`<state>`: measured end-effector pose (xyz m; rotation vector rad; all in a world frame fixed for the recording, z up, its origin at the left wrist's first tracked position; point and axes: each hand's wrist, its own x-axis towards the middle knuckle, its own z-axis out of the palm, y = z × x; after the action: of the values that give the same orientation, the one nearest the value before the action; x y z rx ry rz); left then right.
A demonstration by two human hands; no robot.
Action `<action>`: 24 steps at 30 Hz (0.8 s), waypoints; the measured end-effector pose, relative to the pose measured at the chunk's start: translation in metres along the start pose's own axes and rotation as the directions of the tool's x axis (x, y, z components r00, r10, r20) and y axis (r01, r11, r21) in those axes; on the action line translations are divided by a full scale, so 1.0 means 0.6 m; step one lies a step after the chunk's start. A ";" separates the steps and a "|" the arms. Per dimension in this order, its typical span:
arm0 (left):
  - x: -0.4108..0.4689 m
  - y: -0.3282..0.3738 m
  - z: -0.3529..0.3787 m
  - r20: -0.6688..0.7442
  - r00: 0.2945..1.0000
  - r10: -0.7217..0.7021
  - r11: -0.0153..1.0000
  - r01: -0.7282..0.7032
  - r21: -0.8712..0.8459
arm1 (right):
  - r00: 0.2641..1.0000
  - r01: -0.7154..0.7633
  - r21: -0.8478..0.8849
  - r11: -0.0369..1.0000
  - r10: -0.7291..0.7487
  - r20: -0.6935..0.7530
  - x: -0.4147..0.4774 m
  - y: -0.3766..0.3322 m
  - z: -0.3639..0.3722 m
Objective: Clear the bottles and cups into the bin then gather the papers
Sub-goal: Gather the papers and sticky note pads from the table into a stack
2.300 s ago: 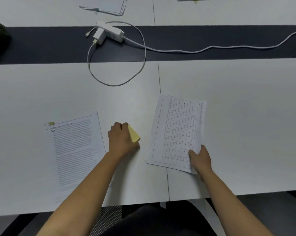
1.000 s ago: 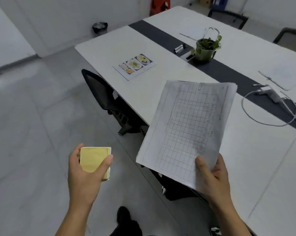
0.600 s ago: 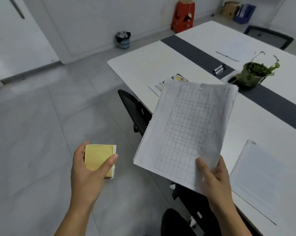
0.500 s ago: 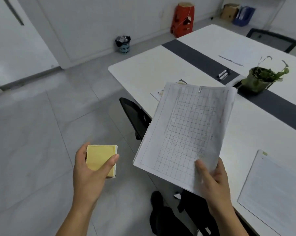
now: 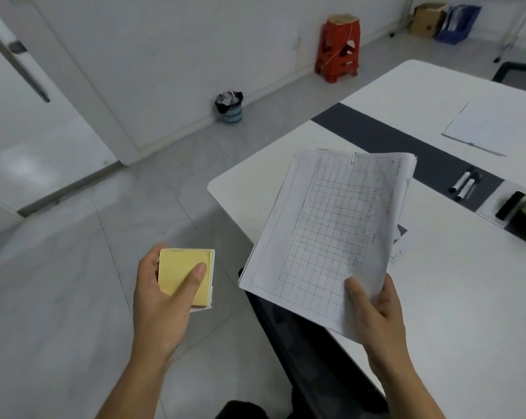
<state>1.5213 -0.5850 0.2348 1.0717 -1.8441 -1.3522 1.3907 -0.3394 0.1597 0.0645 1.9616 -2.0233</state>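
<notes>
The papers (image 5: 331, 237), a sheaf with a grid on top, hang in the air over the near corner of the table (image 5: 452, 297). My right hand (image 5: 376, 313) pinches them at their lower right corner, thumb on the face and fingers curled behind. Gripped by one corner, the sheaf stands up toward me, which I judge keeps it flat and readable while I carry it. A clip (image 5: 353, 158) on the top edge holds the sheets together.

My left hand (image 5: 162, 300) cups a yellow pad (image 5: 183, 273), thumb pressed across its face and fingers wrapped behind. The pad sits low beside the papers and does not touch them. With both hands full, I judge the pad must go onto the sheaf or be set down before the next pickup.

Another sheet (image 5: 491, 128) lies on the far side of the table, past the dark strip where markers (image 5: 465, 186) rest. The bin (image 5: 230, 107) stands by the wall, well apart, with rubbish in it, so I judge the gathering stage is in hand.
</notes>
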 end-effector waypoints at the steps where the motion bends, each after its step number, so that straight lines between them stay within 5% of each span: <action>1: 0.029 0.004 0.012 0.007 1.000 0.003 1.000 -0.003 0.003 | 1.000 0.001 0.005 1.000 -0.001 -0.018 0.022 -0.007 0.016; 9: 0.295 -0.017 0.148 0.318 0.947 -0.040 0.999 0.036 0.019 | 0.970 -0.002 0.041 0.999 0.012 -0.244 0.165 -0.021 0.143; 18: 0.575 -0.058 0.269 0.742 0.668 -0.046 0.995 0.100 -0.029 | 0.730 -0.067 0.012 0.998 0.058 -0.681 0.209 -0.027 0.344; 24: 0.701 -0.005 0.260 0.796 0.605 -0.026 0.994 0.097 -0.041 | 0.680 -0.020 0.057 0.998 0.055 -0.731 0.230 -0.073 0.459</action>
<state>1.1862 -0.8796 0.1900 0.4755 -2.3285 -2.1709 1.3007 -0.6365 0.1826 1.0901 2.2962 -2.2107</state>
